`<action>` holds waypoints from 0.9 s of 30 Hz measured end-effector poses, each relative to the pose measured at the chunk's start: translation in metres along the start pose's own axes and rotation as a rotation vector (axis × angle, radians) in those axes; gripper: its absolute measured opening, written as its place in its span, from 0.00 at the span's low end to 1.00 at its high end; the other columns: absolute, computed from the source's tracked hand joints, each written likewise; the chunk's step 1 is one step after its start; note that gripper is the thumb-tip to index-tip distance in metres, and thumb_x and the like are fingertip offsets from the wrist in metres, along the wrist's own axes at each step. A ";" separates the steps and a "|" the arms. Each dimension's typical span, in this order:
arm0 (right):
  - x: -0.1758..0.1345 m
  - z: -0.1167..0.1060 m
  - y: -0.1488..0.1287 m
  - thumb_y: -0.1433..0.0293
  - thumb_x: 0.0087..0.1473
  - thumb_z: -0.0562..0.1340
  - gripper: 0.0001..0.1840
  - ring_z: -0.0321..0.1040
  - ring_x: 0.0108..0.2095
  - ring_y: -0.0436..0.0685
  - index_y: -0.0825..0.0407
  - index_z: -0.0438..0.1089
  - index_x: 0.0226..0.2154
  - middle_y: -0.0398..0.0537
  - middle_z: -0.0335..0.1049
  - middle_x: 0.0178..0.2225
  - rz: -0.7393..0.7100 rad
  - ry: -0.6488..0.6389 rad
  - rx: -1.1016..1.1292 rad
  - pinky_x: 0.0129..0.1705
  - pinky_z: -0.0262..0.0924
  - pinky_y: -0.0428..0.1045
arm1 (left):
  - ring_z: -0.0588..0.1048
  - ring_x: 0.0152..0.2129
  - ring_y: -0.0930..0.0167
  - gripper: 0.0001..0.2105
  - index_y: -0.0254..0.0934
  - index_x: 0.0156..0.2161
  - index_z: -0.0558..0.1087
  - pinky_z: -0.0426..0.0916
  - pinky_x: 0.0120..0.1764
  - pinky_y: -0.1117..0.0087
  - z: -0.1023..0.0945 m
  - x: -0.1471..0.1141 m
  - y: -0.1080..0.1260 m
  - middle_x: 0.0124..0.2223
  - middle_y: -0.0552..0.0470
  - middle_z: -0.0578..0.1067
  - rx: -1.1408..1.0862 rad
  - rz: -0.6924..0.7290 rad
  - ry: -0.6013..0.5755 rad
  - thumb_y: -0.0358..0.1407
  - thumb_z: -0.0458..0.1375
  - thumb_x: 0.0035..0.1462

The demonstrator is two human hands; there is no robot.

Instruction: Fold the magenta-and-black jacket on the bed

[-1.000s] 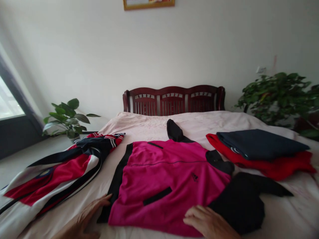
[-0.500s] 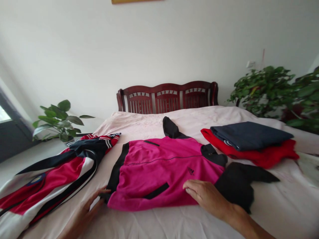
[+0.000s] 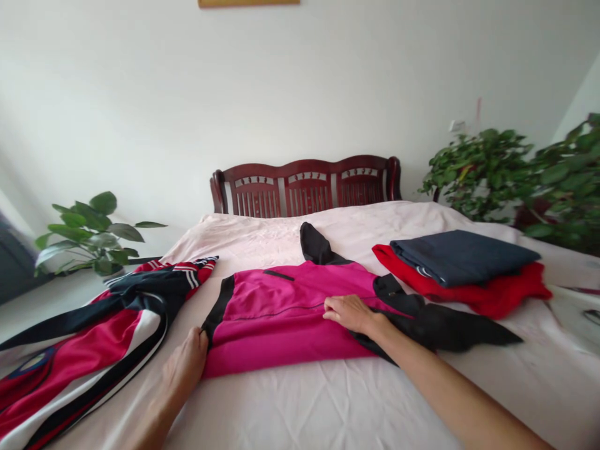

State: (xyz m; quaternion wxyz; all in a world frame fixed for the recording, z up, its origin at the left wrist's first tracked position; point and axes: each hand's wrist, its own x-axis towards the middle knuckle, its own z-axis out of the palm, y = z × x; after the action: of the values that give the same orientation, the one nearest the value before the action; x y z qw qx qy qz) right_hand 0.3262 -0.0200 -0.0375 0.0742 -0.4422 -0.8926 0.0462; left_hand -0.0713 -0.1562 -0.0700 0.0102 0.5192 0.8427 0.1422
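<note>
The pink shirt point(image 3: 285, 319) lies mid-bed point(image 3: 328, 406), now folded up from its near edge. Left hand point(image 3: 186, 365) pinches the shirt's left fold corner; right hand point(image 3: 349, 312) rests flat, fingers extended, on its right side, pressing the fold.

No words, numbers or brand marks can be read anywhere; the pink jacket point(image 3: 285, 319) shows no logo on its visible cloth; the round badge point(image 3: 32, 362) on the red, white and black jacket point(image 3: 79, 340), at nine o'clock from the pink one, is too blurred to make out; the framed picture point(image 3: 248, 2) on the wall at twelve o'clock is cut off by the frame edge.
</note>
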 end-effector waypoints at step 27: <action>-0.216 0.037 0.155 0.51 0.44 0.63 0.30 0.70 0.50 0.68 0.50 0.65 0.46 0.60 0.69 0.48 1.150 1.117 1.098 0.47 0.71 0.62 | 0.59 0.65 0.57 0.26 0.51 0.67 0.59 0.56 0.64 0.50 0.064 -0.037 0.072 0.69 0.51 0.60 0.084 0.826 0.153 0.47 0.49 0.66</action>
State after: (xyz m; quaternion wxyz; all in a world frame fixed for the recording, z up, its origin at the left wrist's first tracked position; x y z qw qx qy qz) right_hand 0.5701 -0.0988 -0.1165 0.6492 -0.6730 -0.2307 0.2690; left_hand 0.0194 -0.1442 -0.1179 -0.1312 0.8012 0.5673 0.1381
